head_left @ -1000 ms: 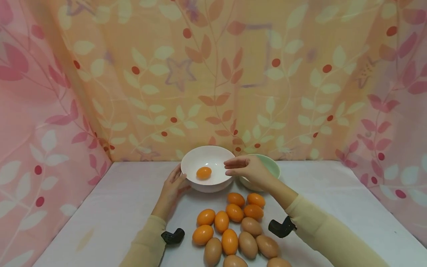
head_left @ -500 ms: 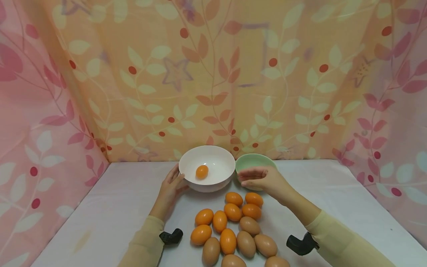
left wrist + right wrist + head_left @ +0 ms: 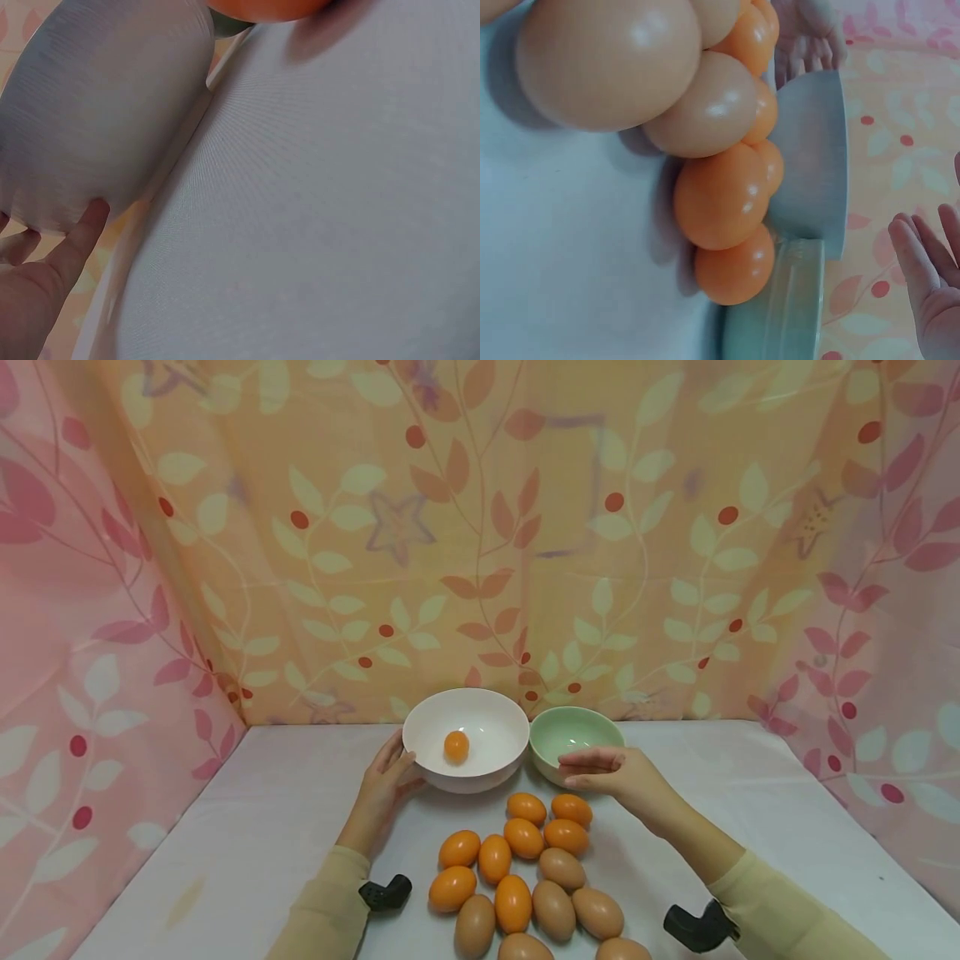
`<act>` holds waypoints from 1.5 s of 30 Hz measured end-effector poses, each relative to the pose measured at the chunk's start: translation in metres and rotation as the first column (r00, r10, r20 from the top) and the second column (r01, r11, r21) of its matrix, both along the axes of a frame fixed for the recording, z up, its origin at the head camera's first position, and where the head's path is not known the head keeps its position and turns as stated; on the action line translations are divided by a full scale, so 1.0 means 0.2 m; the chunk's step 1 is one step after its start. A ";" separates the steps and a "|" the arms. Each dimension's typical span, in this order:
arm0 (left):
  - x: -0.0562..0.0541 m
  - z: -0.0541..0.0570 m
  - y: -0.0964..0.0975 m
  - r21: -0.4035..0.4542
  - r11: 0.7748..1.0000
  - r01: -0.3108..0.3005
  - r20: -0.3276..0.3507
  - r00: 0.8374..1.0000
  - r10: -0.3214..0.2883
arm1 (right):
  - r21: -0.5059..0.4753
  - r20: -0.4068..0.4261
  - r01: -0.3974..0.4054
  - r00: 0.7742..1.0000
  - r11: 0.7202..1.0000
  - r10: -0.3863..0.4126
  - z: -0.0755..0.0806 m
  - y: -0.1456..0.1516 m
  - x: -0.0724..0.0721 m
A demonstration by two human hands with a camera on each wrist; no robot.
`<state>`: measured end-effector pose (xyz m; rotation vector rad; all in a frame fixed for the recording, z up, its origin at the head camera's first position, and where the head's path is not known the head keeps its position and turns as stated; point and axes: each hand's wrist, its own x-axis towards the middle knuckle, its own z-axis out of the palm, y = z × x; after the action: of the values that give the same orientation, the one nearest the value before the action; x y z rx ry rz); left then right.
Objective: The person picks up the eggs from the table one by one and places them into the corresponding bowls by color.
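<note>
In the head view, a white bowl (image 3: 491, 760) stands on the table with one orange egg (image 3: 456, 747) inside. My left hand (image 3: 385, 783) holds the bowl's left side; in the left wrist view the thumb (image 3: 84, 232) lies against its outer wall. A smaller green bowl (image 3: 562, 731) stands close to its right. My right hand (image 3: 621, 781), fingers extended and nothing in them, hovers at the green bowl's front right edge. Orange eggs (image 3: 493, 858) and brown eggs (image 3: 555, 910) lie grouped in front of the bowls.
A white cloth (image 3: 247, 827) covers the table. A leaf-patterned curtain (image 3: 480, 527) rises behind the bowls, with pink cloth (image 3: 82, 693) along the sides. Black wrist devices (image 3: 386, 892) sit on both sleeves.
My right hand has moved away from the white bowl, rightward across the green bowl and toward me. The orange egg has rolled slightly in the white bowl. My left hand stays on the bowl.
</note>
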<state>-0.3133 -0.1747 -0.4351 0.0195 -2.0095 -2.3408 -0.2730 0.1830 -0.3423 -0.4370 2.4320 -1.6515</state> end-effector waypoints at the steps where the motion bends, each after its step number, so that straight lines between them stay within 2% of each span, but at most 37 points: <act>1: 0.00 0.00 0.00 -0.001 1.000 0.000 0.000 1.000 0.000 | 0.012 0.002 0.011 1.000 1.000 -0.011 0.00 0.01 0.00; 27: -0.01 0.00 0.00 0.001 1.000 -0.007 0.013 1.000 0.007 | 0.072 0.032 0.085 0.996 0.994 -0.088 -0.18 0.12 0.00; 38: 0.00 0.00 0.01 0.011 1.000 -0.016 0.020 1.000 0.016 | 0.127 0.091 0.140 0.984 0.982 -0.153 -0.24 0.14 0.00; 45: 0.00 0.00 0.01 0.000 1.000 -0.018 0.021 1.000 0.018 | 0.155 0.099 0.168 0.978 0.974 -0.184 -0.27 0.14 -0.01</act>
<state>-0.3142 -0.1736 -0.4352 0.0628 -2.0096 -2.3397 -0.2743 0.2108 -0.3969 -0.1051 2.5464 -1.5017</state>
